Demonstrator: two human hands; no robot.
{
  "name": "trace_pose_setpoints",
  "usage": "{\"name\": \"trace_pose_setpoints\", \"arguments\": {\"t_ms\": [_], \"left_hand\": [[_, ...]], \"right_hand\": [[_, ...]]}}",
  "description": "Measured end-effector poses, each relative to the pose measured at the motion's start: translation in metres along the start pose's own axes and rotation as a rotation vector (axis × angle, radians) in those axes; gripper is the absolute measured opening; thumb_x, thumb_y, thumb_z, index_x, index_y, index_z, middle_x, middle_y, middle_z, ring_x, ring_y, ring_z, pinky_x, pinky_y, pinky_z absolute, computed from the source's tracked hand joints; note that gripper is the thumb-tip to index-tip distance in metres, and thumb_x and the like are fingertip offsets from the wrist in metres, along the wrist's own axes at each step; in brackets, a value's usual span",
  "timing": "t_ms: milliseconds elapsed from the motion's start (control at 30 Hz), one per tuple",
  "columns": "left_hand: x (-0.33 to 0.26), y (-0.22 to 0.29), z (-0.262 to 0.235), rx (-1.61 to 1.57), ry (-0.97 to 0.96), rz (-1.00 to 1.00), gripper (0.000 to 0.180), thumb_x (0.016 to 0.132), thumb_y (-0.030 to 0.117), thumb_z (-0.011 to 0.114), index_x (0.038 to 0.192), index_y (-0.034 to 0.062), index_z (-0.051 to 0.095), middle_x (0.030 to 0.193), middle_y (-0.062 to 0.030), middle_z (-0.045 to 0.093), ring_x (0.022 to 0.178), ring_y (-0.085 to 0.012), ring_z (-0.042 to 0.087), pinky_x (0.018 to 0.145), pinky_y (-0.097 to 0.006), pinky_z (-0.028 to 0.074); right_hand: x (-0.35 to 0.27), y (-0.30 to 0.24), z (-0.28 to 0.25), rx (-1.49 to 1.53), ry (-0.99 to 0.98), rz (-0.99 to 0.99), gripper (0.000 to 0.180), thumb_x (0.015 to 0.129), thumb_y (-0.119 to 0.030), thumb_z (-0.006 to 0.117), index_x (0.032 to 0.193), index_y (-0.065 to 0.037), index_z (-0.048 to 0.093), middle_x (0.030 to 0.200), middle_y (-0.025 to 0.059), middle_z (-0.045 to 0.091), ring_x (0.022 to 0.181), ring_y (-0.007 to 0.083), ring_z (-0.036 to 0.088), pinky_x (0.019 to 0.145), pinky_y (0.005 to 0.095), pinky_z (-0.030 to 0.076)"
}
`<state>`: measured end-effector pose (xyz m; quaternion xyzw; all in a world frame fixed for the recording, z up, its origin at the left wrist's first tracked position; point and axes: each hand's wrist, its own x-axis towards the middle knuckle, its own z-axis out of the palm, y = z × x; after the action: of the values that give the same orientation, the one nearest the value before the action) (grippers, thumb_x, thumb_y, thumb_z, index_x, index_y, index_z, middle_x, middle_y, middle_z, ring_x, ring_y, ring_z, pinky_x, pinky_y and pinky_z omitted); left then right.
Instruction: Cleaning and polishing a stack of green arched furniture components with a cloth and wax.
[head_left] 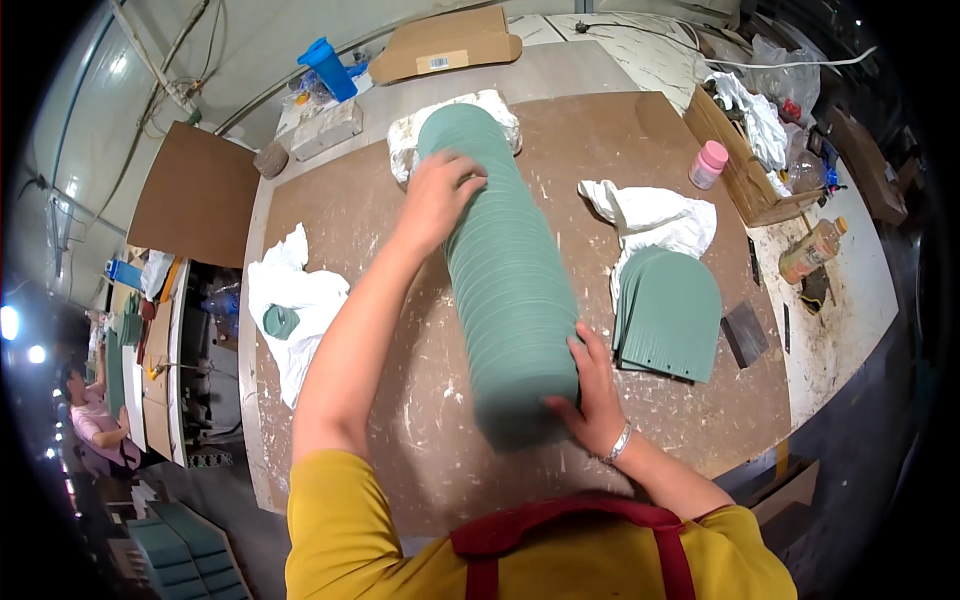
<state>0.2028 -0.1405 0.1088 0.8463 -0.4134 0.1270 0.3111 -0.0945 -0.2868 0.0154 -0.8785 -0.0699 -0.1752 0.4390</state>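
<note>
A long overlapping row of thin green round-ended pieces (515,290) runs from near me to the far side of the table. Its far end leans on a white, crumpled-looking block (404,148). My left hand (440,195) is at the row's far left side, fingers bent inward over the edges and slightly blurred; what lies between them is hidden. At the near end, my right hand (597,395) rests against the row's right side, fingers apart and thumb toward the end face. A smaller fanned pile of green round-topped pieces (672,315) lies to the right, its far end against a white cloth (655,218).
Left on the brown board (400,460) lies another white cloth (310,300) with a round green patch. A pink bottle (708,165), a wooden box (740,165), and a drink bottle (812,250) stand right. Farther back are a blue cup (327,68) and cardboard (445,45).
</note>
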Motion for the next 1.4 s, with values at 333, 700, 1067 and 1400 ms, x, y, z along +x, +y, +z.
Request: {"name": "trace_pose_setpoints", "arguments": {"t_ms": [333,700,1067,1400], "left_hand": [[0.042,-0.022,0.018,0.049,-0.307,0.081,0.015,0.085,0.017,0.066,0.094,0.0059,0.071,0.095,-0.011,0.064,0.09,-0.0301,0.062,0.08,-0.038,0.049],[0.093,-0.073,0.008,0.073,0.085,-0.368,0.019,0.089,0.021,0.064,0.091,0.0035,0.07,0.092,-0.0134,0.068,0.082,-0.0289,0.064,0.076,-0.037,0.049],[0.103,-0.102,0.036,0.331,-0.002,-0.043,0.018,0.089,0.021,0.062,0.085,0.0043,0.065,0.096,-0.0153,0.064,0.089,-0.0357,0.06,0.078,-0.044,0.047],[0.03,-0.063,-0.002,-0.262,0.265,-0.427,0.032,0.1,0.028,0.052,0.103,-0.003,0.061,0.092,-0.012,0.066,0.083,-0.0197,0.06,0.075,-0.034,0.046]], "right_hand": [[0.004,0.004,-0.006,0.05,0.002,-0.011,0.075,0.075,-0.021,0.078,0.137,0.001,0.042,0.149,0.025,0.031,0.132,0.0486,0.034,0.108,0.0552,0.032],[0.004,0.005,-0.006,0.043,0.022,-0.027,0.076,0.076,-0.026,0.08,0.135,0.001,0.042,0.147,0.0257,0.033,0.131,0.049,0.036,0.107,0.0562,0.034],[0.001,0.011,-0.003,0.074,0.03,-0.03,0.08,0.073,-0.026,0.082,0.137,-0.002,0.041,0.148,0.0257,0.033,0.131,0.0498,0.035,0.106,0.0566,0.034],[-0.002,0.015,-0.001,0.041,0.019,-0.065,0.074,0.081,-0.031,0.075,0.139,-0.001,0.04,0.148,0.0253,0.032,0.133,0.0483,0.034,0.11,0.0546,0.031]]}}
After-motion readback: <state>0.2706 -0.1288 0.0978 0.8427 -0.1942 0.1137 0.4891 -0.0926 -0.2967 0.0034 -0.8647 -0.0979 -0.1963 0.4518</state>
